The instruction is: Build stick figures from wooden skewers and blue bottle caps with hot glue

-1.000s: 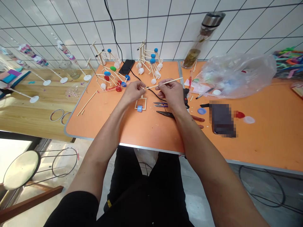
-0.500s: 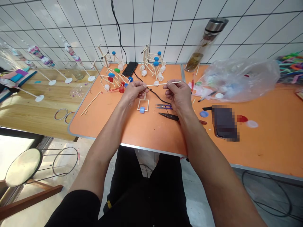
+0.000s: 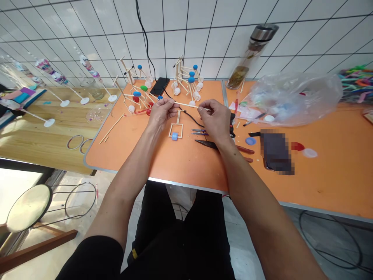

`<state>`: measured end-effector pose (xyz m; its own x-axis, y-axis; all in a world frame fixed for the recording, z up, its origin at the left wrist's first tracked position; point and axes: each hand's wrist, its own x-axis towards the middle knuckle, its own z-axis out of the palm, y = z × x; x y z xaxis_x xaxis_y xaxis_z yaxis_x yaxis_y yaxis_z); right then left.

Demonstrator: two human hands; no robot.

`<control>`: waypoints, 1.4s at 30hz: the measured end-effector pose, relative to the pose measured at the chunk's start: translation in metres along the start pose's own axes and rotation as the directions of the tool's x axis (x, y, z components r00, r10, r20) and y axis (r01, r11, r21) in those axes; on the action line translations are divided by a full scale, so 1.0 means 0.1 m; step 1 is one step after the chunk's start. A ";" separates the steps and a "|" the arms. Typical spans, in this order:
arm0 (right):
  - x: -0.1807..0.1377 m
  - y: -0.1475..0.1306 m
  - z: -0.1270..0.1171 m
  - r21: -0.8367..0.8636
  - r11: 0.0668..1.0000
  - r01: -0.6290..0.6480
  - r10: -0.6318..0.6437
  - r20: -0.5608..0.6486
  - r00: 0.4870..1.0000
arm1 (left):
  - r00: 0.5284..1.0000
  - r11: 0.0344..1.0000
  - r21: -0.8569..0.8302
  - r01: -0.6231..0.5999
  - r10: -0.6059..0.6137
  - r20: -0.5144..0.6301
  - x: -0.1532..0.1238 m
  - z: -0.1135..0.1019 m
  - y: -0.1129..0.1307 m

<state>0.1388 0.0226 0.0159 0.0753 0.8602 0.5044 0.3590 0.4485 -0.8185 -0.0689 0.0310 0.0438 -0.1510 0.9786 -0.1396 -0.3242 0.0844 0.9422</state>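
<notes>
A thin wooden stick [image 3: 187, 104] spans the gap between my two hands, above the orange table. My left hand [image 3: 162, 113] pinches its left end between thumb and fingers. On the other end my right hand [image 3: 215, 118] is closed, its fingers hiding the tip. Below the stick lies a small square frame of sticks [image 3: 176, 125] with a blue block [image 3: 175, 136] at its near side. Under my right wrist are small scissors-like snips [image 3: 198, 132] and pliers [image 3: 206, 144] with red handles, both partly covered.
Stick models [image 3: 186, 79] with coloured caps stand along the back, beside a black phone [image 3: 159, 86]. To the right are a glass bottle [image 3: 243, 68], a plastic bag [image 3: 294, 97] and a blurred dark item [image 3: 275, 149]. Loose sticks [image 3: 112, 128] lie at left.
My right hand has slid left along the stick, closer to my left hand, and turned. More of the pliers' red handles shows now. My left hand has shifted slightly left.
</notes>
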 end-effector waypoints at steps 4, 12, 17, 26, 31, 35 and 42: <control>0.00 0.06 0.01 -0.119 0.988 0.095 -0.094 0.017 0.995 | 0.999 0.997 -0.071 0.004 -0.006 -0.037 0.03 0.00 -0.02; 0.00 0.10 0.02 -0.215 0.966 0.146 -0.147 0.009 0.989 | 0.999 0.983 -0.181 0.030 -0.038 -0.039 0.00 0.05 -0.02; 0.01 0.09 0.02 -0.241 0.958 0.158 -0.161 0.006 0.987 | 0.999 0.983 -0.183 0.024 -0.029 -0.025 -0.01 0.06 -0.03; 0.00 0.10 0.03 -0.288 0.943 0.164 -0.150 0.069 0.986 | 0.999 0.984 -0.174 0.020 -0.027 -0.034 -0.02 0.07 -0.06; -0.02 0.11 0.06 -0.284 0.946 0.157 -0.141 0.077 0.987 | 1.000 0.986 -0.166 0.023 -0.026 -0.014 -0.03 0.10 -0.08; -0.02 0.12 0.07 -0.275 0.948 0.158 -0.142 0.075 0.987 | 0.999 0.985 -0.170 0.022 -0.027 -0.023 -0.04 0.10 -0.06; -0.03 0.10 0.06 -0.295 0.940 0.170 -0.152 0.084 0.985 | 0.997 0.984 -0.175 0.018 -0.030 -0.066 -0.04 0.09 -0.06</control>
<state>0.1362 0.0261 0.0048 -0.0584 0.7992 0.5983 0.6249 0.4966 -0.6024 -0.0579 0.0287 0.0418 -0.2027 0.9611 -0.1879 -0.4852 0.0681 0.8718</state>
